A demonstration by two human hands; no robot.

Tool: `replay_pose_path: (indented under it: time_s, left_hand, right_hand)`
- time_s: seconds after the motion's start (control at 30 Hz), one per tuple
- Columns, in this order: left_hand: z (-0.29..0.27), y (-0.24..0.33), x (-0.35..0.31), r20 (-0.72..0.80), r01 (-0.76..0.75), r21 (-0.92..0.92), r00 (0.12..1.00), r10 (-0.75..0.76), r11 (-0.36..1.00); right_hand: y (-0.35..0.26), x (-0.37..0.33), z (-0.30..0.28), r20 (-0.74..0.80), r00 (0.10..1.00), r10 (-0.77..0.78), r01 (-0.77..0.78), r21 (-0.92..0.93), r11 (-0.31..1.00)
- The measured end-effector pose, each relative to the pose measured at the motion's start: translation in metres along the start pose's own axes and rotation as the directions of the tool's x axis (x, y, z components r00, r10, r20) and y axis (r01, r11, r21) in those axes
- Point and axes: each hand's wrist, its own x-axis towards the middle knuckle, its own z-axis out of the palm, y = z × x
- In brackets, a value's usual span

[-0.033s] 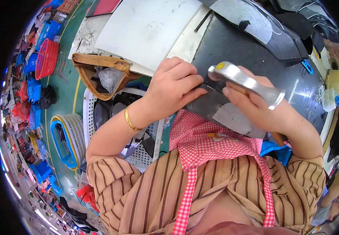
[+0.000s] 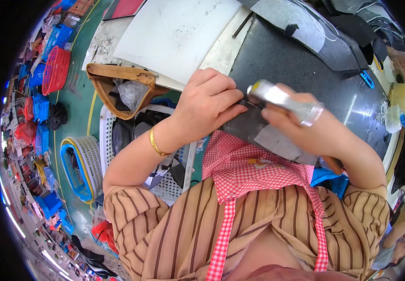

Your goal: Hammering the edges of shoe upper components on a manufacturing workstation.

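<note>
Over the near edge of the dark worktop, my right hand (image 2: pixel 296 122) grips a shiny metal hammer (image 2: pixel 282 99). Motion smears its head, and the fingers hide much of its handle. The hammer's rounded end is close to the fingertips of my left hand (image 2: pixel 211 100). That hand is closed, thumb and finger pressed on the edge of a dark, flat, leather-like piece (image 2: pixel 242 127). A grey patch (image 2: pixel 277 140) shows on the piece, which lies at the worktop edge against my checked apron. The exact spot under the hammer is hidden.
White boards (image 2: pixel 174 37) cover the worktop's left part. Dark sheet pieces (image 2: pixel 305 28) are stacked at the far right, near a small blue tool (image 2: pixel 367 80). A brown open bag (image 2: pixel 123 75) hangs at the left edge above a white basket (image 2: pixel 106 126) of dark pieces.
The hammer and my right hand have moved slightly left, and the hammer is more blurred. My left hand stays in place on the dark piece.
</note>
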Motion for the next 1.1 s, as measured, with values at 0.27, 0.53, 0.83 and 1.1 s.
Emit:
replay_pose_path:
  time_s: [0.27, 0.53, 0.83, 1.1]
  left_hand:
    - [0.005, 0.007, -0.001, -0.009, -0.143, 0.201, 0.989, 0.148, 0.969]
    - [0.0, 0.021, -0.006, -0.076, 0.149, 0.231, 0.988, -0.135, 0.961]
    - [-0.064, 0.049, -0.103, -0.015, 0.556, -0.373, 0.797, -0.604, 0.743]
    - [-0.144, 0.098, -0.367, -0.41, 0.607, -0.74, -0.063, -0.91, 0.291]
  right_hand:
    - [-0.01, 0.005, -0.003, 0.016, 0.999, 0.046, -0.045, -0.05, 0.998]
    - [-0.007, -0.008, -0.012, 0.005, 0.951, 0.31, -0.295, 0.322, 0.899]
    - [0.036, -0.058, -0.016, -0.385, 0.896, 0.22, 0.044, 0.571, 0.819]
    - [0.089, -0.081, -0.031, -0.311, 0.888, 0.339, -0.086, 0.612, 0.786]
